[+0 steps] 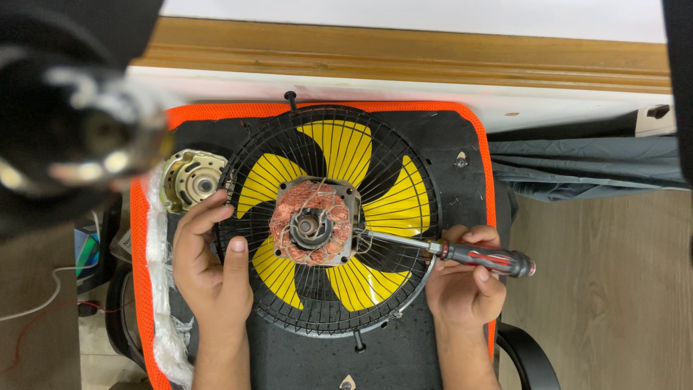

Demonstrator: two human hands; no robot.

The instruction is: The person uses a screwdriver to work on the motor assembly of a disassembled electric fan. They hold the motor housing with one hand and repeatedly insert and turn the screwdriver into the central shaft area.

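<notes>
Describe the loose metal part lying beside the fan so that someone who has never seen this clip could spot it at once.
Start at the round black wire fan guard with yellow blades, lying on the orange-edged black seat. Just outside its upper left rim, above the left hand, lies a round motor end cover. It alone is pale gold metal with a central bearing hole, unlike the copper-wound motor in the guard's middle.

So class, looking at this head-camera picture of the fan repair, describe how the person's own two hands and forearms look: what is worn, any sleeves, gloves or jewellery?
Both hands are bare, with no gloves. The left hand and the right hand show no rings, and no watch or band is visible at either wrist. The forearms are uncovered down to the picture's lower edge, so no sleeves show. The fingernails that show are short and unpainted.
</notes>
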